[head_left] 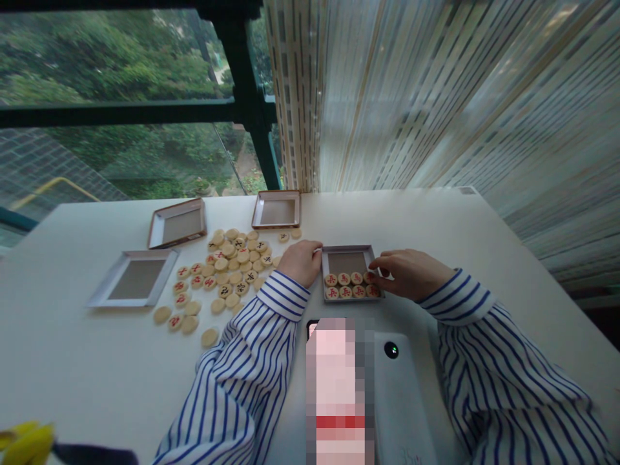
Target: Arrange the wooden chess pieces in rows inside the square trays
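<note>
An open shallow box (351,248) lies on the table between my two hands. Two rows of round Chinese chess pieces (345,292) with red characters fill its near half; the far half shows a bare grey-brown bottom. My left hand (299,263) is closed at the box's left wall, its fingertips on the rim. At the right wall, the thumb and fingers of my right hand (411,272) close on a red-marked piece (369,278) at the end of the upper row, partly hidden by the fingers. Left of the box spreads a loose pile of pieces (235,265), some red, some black, some blank side up.
Beyond the pile are an open brown-rimmed tray (178,223), another one (277,210) and a white box part (133,279). In front of me lie a white device (404,394) and a pixelated object (336,387). Something yellow (29,442) shows at lower left.
</note>
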The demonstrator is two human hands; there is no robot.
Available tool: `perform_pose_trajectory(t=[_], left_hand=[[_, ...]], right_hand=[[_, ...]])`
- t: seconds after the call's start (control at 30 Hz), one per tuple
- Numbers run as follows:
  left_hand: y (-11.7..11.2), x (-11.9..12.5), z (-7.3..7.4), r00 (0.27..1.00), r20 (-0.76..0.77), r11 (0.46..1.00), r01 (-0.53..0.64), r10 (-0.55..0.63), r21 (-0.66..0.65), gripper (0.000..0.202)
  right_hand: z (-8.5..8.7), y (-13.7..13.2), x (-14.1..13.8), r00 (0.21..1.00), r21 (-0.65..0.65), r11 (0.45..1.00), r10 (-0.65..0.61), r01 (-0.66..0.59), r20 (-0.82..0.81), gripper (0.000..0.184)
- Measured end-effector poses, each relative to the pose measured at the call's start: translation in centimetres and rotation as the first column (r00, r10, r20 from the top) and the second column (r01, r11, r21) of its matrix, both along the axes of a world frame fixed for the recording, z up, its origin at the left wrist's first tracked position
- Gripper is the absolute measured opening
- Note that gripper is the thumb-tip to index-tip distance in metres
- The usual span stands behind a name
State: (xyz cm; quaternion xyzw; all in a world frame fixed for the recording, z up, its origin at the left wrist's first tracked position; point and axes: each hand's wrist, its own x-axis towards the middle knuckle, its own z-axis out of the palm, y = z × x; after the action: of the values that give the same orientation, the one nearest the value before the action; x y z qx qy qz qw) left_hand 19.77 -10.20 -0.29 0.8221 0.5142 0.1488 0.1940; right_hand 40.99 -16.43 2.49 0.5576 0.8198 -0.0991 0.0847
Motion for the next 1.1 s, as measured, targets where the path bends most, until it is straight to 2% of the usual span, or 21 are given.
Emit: perform_pose_trajectory(t=[0.3, 1.1], left_hand=[[-0.07, 0.05, 0.29, 1.0, -0.016, 1.0, -0.008, 0.008, -0.024, 0.03], [-0.05, 0.01, -0.02, 1.0, -0.005, 1.0, 0.011, -0.011, -0.008, 0.03]], right_hand=[[-0.2, 0.16, -0.07, 1.0, -0.011, 1.0, 0.004, -0.004, 0.017, 0.03], [-0.12, 0.14, -0.32, 0.999, -0.028, 0.999, 0.021, -0.02, 0.033, 0.029]])
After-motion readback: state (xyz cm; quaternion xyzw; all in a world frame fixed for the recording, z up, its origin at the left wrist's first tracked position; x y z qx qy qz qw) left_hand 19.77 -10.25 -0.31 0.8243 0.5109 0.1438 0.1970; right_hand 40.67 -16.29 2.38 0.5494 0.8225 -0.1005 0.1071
